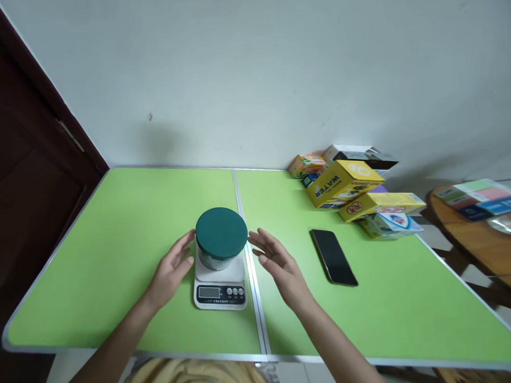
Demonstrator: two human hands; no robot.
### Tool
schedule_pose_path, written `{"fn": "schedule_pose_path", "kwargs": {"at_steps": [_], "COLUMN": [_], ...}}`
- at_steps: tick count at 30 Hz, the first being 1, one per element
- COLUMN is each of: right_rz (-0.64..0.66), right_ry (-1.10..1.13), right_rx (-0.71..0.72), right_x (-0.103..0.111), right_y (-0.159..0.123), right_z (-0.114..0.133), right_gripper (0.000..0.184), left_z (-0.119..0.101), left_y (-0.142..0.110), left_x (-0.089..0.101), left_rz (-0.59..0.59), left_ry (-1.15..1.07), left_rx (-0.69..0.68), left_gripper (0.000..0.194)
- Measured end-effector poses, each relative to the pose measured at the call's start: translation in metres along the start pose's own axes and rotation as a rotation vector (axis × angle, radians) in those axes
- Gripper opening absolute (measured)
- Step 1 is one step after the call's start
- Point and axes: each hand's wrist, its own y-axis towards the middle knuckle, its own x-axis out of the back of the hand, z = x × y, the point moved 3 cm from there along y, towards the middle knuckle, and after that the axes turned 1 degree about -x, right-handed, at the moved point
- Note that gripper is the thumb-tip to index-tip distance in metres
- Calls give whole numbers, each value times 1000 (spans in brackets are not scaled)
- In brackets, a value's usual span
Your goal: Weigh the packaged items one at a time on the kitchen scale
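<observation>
A round container with a dark green lid [221, 235] stands on a small white kitchen scale [220, 284] in the middle of the green table [114, 235]. My left hand [173, 269] is open just left of the container, fingers stretched toward it, close to its side. My right hand [276, 261] is open just right of the container, fingers spread and apart from it. Neither hand holds anything.
A black phone [334, 256] lies flat to the right of my right hand. Several cardboard boxes [351, 188] are piled at the back right of the table. A round wooden table [479, 234] with packets stands further right. A dark door [24, 183] is at left.
</observation>
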Motion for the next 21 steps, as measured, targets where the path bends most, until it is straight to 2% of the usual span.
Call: {"fn": "schedule_pose_path", "kwargs": {"at_steps": [4,7,12,15,18,21], "right_rz": [176,254,271,237,220,233], "right_ry": [-228,-379,-555,-624,-689,-711], "right_rx": [65,89,134,188,225,244], "right_x": [-3,-10,-22,-32,-48,-74], "right_y": [1,4,20,33,52,84], "right_z": [4,9,13,22,38,51], "right_gripper": [61,68,75,75,68,66], "left_z": [-9,-9,2,-2,-19,-37], "left_y": [4,6,7,10,19,43], "left_x": [-7,-8,-14,-17,-7,26], "left_rz": [-28,-34,-75,-100,-93,-96], "left_ry": [177,199,186,186,173,148], "left_rx": [-67,-91,-134,-174,-219,-251], "left_gripper": [62,61,61,63,62,64]}}
